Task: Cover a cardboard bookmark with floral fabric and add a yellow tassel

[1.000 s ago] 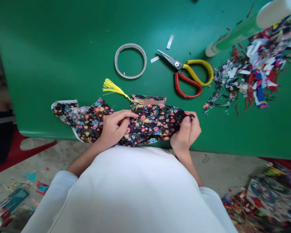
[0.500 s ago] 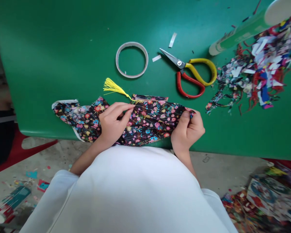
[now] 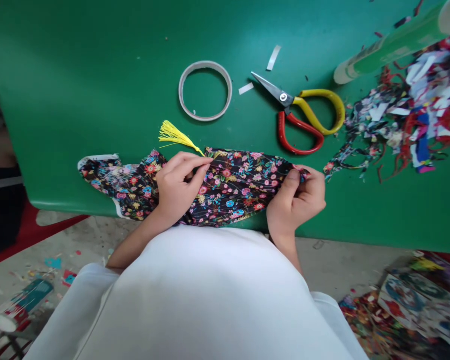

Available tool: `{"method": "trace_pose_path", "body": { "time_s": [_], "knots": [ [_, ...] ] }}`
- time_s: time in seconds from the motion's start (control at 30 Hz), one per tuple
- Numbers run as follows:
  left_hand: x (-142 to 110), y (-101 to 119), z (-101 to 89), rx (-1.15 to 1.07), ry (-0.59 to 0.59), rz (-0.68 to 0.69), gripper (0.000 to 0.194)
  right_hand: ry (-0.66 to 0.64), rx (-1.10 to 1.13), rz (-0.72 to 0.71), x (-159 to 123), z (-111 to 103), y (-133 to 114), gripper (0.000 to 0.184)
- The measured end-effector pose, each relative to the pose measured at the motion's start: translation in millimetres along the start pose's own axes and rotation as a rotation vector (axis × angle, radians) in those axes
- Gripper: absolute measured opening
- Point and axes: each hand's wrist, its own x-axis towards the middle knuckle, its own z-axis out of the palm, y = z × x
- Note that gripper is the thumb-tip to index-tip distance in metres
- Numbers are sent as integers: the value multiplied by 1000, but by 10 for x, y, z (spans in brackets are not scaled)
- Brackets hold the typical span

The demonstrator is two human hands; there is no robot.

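A black floral fabric lies along the near edge of the green table, its left part bordered with white. My left hand pinches the fabric's upper edge, thumb against forefinger, close to a yellow tassel that sticks out on the far side. Gathered folds of the fabric's right end are gripped in my right hand, thumb on top. Between the two hands the cloth is stretched fairly flat. What the curled fingers of the right hand cover is hidden.
Beyond the fabric lie a roll of tape and scissors with one yellow and one red handle. Two white strips are near the blades. A green-and-white tube stands by a heap of scraps at right.
The right hand has shifted slightly right with the fabric's end, and the cloth looks tauter. A flap at the fabric's far edge no longer stands apart. The left hand keeps its pinch.
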Motion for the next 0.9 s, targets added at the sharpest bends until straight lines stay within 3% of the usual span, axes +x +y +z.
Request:
{"method": "trace_pose_path", "body": {
  "time_s": [0.1,0.2,0.33,0.4,0.47,0.53,0.6,0.7,0.8,0.9],
  "knots": [
    [17,6,18,-24,20,57,7,41,-27,-41,32,-2,41,31],
    [0,1,5,-121,13,225,7,55,-111,-117,60,-90,159,26],
    [-62,-8,-27,-214,-182,437,15,-117,-273,-266,112,-333,341,19],
    [-85,-3,-31,-202,-248,461,16,-206,-312,-363,136,-436,368,25],
    [-93,15,-30,-196,-268,476,16,-187,-265,-437,141,-479,314,35],
    [-83,45,-33,-195,-291,500,15,-111,-118,-501,125,-457,185,36],
    [-65,84,-45,-181,-313,527,14,-124,100,-526,110,-388,17,34],
    [-43,139,-71,-140,-331,556,13,-267,378,-529,150,-274,-200,35],
    [-43,169,-83,-137,-302,565,16,-249,712,-422,276,-233,-280,26],
    [-46,189,-78,-183,-274,554,17,-336,920,-267,378,-275,-231,27]
  ]
}}
